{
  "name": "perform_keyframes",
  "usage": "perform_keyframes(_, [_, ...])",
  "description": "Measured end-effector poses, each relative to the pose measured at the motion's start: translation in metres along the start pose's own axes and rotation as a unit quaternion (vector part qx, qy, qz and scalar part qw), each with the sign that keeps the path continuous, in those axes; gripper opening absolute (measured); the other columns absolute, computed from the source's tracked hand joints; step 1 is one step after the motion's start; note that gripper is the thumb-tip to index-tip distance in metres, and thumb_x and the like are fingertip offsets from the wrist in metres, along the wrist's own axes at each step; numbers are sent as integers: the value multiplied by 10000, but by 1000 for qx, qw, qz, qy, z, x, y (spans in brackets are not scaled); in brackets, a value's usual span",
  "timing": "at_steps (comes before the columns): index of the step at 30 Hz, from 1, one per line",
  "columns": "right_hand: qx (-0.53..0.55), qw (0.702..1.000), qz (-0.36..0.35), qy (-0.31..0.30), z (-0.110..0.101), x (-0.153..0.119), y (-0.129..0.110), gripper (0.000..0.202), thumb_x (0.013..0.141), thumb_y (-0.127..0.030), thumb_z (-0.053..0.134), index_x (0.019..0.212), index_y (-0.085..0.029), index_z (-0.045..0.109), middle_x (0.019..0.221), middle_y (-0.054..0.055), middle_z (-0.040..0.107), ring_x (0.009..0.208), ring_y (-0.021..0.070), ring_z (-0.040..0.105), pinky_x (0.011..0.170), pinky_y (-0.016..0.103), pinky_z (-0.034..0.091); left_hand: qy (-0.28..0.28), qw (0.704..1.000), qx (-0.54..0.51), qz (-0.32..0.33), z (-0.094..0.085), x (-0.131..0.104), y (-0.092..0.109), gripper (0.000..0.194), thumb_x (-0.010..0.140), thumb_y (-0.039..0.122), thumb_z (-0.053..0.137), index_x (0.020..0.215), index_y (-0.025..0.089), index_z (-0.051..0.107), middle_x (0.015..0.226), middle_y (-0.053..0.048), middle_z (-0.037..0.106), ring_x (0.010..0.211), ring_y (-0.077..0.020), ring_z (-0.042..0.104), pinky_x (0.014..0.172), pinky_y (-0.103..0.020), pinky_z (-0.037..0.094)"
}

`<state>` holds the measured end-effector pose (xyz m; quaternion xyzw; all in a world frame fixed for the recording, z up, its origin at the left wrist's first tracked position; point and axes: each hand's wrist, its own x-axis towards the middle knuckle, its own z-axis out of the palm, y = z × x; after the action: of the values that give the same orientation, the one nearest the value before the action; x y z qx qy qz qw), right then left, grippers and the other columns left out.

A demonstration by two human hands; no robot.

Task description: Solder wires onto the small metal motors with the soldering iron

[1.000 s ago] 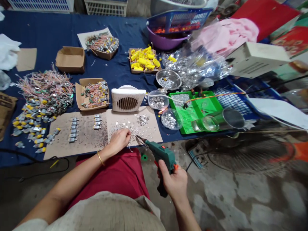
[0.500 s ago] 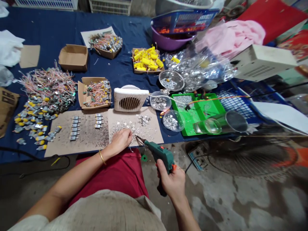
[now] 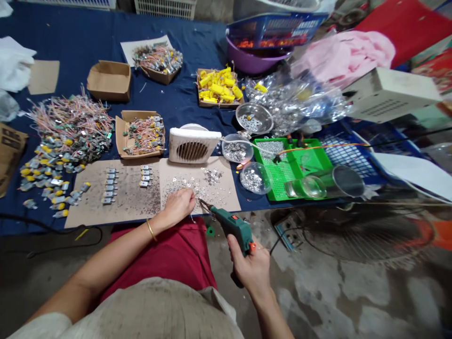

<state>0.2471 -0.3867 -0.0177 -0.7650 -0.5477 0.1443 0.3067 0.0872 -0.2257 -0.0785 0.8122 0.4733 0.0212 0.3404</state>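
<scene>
- Right hand (image 3: 252, 267): fingers wrapped around the handle of the green soldering gun (image 3: 236, 228), whose tip points forward and left of that grip.
- Left hand (image 3: 179, 205): just left of the tip, fingers curled together; cannot tell what they pinch.
- Small metal pieces (image 3: 213, 176): scattered on cardboard (image 3: 230, 199) beyond the left fist.
- White slatted unit (image 3: 194, 147): farther beyond it.

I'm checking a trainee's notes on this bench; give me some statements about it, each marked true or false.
1. The right hand grips a green tool. True.
2. The left hand grips the green tool too. False: the left hand is apart from it, just left of its tip.
3. Yellow parts lie in a cardboard box. True.
4. The white vented unit stands right of the green tray. False: the white vented unit stands left of the green tray.
</scene>
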Motion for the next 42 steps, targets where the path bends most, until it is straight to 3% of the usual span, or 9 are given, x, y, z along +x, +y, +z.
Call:
perform_keyframes(4, [0, 998, -66, -9, 2, 0, -2, 233, 899, -370, 542, 896, -186, 685, 775, 78, 703, 732, 210, 678, 684, 288, 521, 0, 1000, 7, 4, 2, 0, -1, 183, 883, 237, 457, 952, 181, 617, 971, -91, 654, 910, -222, 591, 843, -329, 434])
perform_keyframes(8, [9, 996, -86, -22, 3, -1, -8, 189, 884, -326, 576, 976, -193, 674, 830, 75, 712, 758, 207, 684, 719, 288, 522, -2, 1000, 5, 6, 2, -1, -1, 189, 879, 229, 453, 950, 187, 623, 973, -85, 657, 912, -216, 591, 847, -322, 436])
perform_keyframes(19, [-13, 998, 56, 41, -8, -5, -7, 420, 868, -528, 533, 629, -207, 661, 476, 37, 594, 504, 198, 624, 468, 258, 455, -2, 1000, -4, 7, -1, 1, -3, 192, 867, 217, 460, 931, 185, 639, 977, -84, 667, 917, -215, 596, 842, -316, 442])
perform_keyframes(42, [-3, 996, 74, 42, -8, -3, -3, 431, 868, -536, 528, 627, -200, 649, 500, 42, 627, 501, 193, 627, 449, 254, 439, -5, 1000, -17, 13, -2, 2, -4, 192, 853, 197, 447, 914, 189, 628, 949, -77, 664, 896, -208, 594, 820, -309, 444])
